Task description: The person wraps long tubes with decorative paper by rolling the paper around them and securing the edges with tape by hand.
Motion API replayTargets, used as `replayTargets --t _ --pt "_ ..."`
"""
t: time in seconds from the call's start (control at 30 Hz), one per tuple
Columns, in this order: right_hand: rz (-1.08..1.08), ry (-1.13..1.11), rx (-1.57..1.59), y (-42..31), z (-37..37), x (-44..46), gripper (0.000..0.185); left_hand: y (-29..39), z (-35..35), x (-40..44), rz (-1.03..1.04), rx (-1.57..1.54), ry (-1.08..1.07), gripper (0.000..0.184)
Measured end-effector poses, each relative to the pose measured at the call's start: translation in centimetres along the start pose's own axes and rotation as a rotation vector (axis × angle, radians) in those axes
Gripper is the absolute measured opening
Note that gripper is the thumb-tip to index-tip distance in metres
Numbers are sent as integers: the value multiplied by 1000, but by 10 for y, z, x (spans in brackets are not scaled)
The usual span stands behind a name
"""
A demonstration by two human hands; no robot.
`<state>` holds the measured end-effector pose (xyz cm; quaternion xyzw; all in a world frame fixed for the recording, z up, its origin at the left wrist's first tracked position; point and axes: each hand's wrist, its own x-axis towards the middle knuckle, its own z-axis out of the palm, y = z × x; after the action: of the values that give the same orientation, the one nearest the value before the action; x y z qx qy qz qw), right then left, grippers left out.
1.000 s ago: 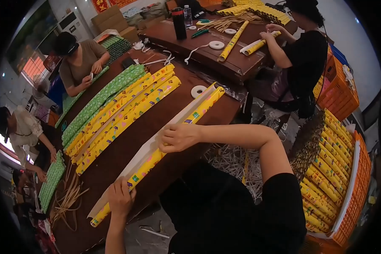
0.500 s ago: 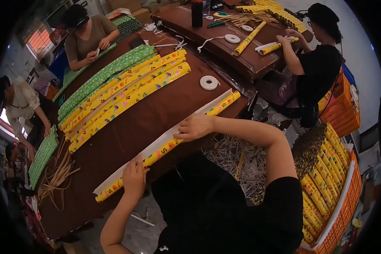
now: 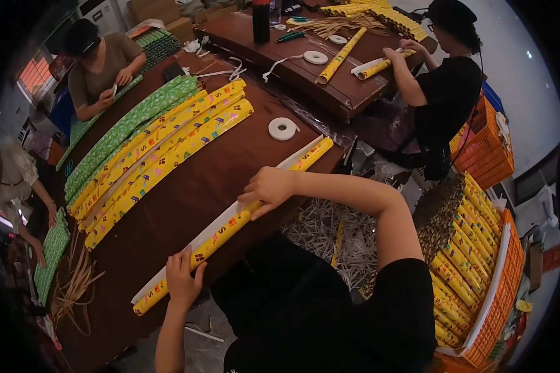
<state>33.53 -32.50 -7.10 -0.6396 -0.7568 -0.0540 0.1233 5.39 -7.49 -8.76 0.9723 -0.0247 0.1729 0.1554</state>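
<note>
A long roll of yellow printed wrapping paper (image 3: 221,235) lies slantwise along the near table edge, its white inner side showing as a strip on the far side. Toward its lower end my left hand (image 3: 185,278) grips it, fingers over the top and thumb on the near side. My right hand (image 3: 269,190) is closed on the same roll past its middle, the fingertips on the white strip and the thumb on the printed side. Beyond my right hand, a roll of white tape (image 3: 282,128) lies flat on the brown tabletop (image 3: 186,186).
Yellow sheets (image 3: 180,155) and green sheets (image 3: 130,124) lie stacked across the table. Brown strips (image 3: 78,286) hang at the left edge. An orange crate (image 3: 501,298) of finished yellow rolls stands at right, beside shredded paper (image 3: 330,230). Other people work at left and far right.
The view has shifted, so the table sits further left. Both hands stay on the roll; my right thumb now reaches down its printed side, and less of the white strip shows.
</note>
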Motion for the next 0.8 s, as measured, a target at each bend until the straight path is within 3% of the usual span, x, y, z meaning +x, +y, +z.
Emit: replayTargets --t 0.17,0.23,0.3,0.37,0.43,0.53,0.67,0.7,0.77,0.8 --pt "233 42 227 10 14 0 41 -4 -1 -1 26 -41 -2 41" --pt "496 68 258 12 7 3 40 -8 1 -3 19 -19 -31 42" --pt "735 405 -90 30 1 1 38 -10 2 -2 39 1 -14 42" --pt "1016 391 -459 58 -8 -10 40 -8 5 -6 36 22 0 42" --pt "1302 212 -556 77 2 -22 48 -6 3 -5 30 38 -7 41" --pt "1284 48 -539 90 9 -35 53 -6 8 -6 52 66 48 43" --pt "1234 -16 -471 106 1 -51 31 4 16 -7 -17 127 138 42" --pt "1267 51 -327 111 -2 -49 30 6 15 -10 -44 126 143 42" --pt "1074 178 -194 69 -37 -13 27 5 18 -13 -50 121 199 43" --pt "992 221 264 52 -45 9 26 4 23 -17 -25 115 242 44"
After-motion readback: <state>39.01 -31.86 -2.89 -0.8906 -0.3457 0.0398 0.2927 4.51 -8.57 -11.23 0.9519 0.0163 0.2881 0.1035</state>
